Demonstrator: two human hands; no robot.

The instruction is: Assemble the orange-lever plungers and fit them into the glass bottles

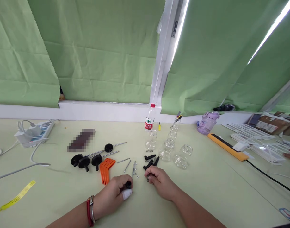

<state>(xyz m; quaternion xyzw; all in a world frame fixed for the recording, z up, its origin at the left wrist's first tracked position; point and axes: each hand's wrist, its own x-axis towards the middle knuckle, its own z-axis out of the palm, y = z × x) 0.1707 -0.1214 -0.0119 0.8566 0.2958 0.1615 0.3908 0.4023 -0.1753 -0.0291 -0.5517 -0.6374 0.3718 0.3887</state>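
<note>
My left hand [115, 193] is closed around a small black plastic part [128, 185]; a white wrap covers its thumb tip. My right hand [160, 182] pinches a small dark spring [147, 179], mostly hidden by the fingers. Just beyond the right fingertips lie several black L-shaped plastic parts [150, 156] with springs among them. Another loose spring [149, 151] rests behind these. Between the hands are long metal screws [127, 166] and tiny nuts [138, 176]. Stacked orange bent pieces [107, 169] lie beside the left hand, near black discs [84, 163] with metal rods.
Glass bottles [180, 157] stand right of centre, one holding tools [177, 117]. Behind are a water bottle [150, 118] and a yellow screwdriver [159, 127]. A purple bottle [207, 123] and an orange power strip [226, 147] sit right; a white power strip [38, 134] sits left.
</note>
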